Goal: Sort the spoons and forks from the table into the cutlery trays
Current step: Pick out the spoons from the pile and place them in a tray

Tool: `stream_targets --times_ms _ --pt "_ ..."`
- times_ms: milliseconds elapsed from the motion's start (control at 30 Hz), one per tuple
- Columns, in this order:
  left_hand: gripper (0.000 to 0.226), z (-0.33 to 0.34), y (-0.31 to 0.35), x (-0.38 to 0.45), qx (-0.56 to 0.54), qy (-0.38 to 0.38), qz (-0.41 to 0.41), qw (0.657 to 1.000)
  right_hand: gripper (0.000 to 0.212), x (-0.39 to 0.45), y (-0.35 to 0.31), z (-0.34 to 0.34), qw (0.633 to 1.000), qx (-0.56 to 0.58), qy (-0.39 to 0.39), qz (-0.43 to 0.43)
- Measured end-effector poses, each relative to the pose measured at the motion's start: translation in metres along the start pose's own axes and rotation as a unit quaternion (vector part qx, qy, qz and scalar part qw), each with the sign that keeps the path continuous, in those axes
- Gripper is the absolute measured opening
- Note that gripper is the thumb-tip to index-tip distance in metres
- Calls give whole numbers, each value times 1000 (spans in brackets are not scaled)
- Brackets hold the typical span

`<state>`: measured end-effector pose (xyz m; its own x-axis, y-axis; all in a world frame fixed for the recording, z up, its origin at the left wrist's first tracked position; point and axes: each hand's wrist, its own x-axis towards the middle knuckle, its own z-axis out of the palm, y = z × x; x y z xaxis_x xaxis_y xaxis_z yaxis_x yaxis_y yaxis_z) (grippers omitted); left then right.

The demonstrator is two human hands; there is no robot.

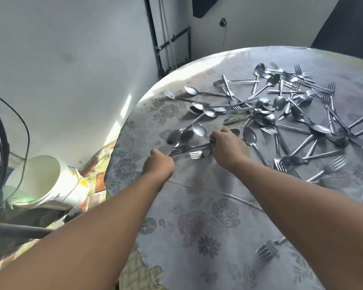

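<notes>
Both hands near bench [197,237] edge: left hand [158,164] curled on fork [179,149], right hand [228,146] gripping spoon [199,129]; risk of tangled handles dragging neighbours overboard.

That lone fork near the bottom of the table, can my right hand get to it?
Probably yes: the fork lies alone on bare cloth, beside the right forearm, with nothing over it.

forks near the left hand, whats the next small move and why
Probably close the left hand on the fork at its fingers and lift it clear. Its tines point toward that hand, and a second fork lies just beside it under the right hand. No cutlery tray shows in this view, so where it goes next cannot be told.
</notes>
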<state>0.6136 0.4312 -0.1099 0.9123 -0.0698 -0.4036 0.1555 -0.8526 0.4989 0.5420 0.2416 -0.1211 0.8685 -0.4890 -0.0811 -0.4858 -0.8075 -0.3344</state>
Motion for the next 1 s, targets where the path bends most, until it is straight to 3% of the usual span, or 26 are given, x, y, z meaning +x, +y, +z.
stream_targets --times_ms 67,167,267,467,600,733,867,1000 --pt "29 -9 -5 2 0 34 1 999 13 -8 4 2 1000 11 18 -2" --pt "49 -15 -11 -4 -20 70 11 997 14 -16 12 3 999 18 45 -3" --pt "48 -8 -17 -8 -51 122 48 990 19 -21 16 -2 998 53 35 23" --pt "31 13 8 -9 -101 116 166 974 25 -36 15 -11 995 97 38 4" --pt "24 26 42 -19 -120 64 177 975 18 -41 36 -23 978 145 103 113" --pt "16 38 72 -21 -35 20 199 979 19 -51 62 -20 976 69 75 194" --pt "18 52 94 -6 108 22 237 965 37 -59 63 -12 975 16 47 218" --pt "17 58 99 5 208 21 249 946 30 -58 60 -11 972 26 38 232"
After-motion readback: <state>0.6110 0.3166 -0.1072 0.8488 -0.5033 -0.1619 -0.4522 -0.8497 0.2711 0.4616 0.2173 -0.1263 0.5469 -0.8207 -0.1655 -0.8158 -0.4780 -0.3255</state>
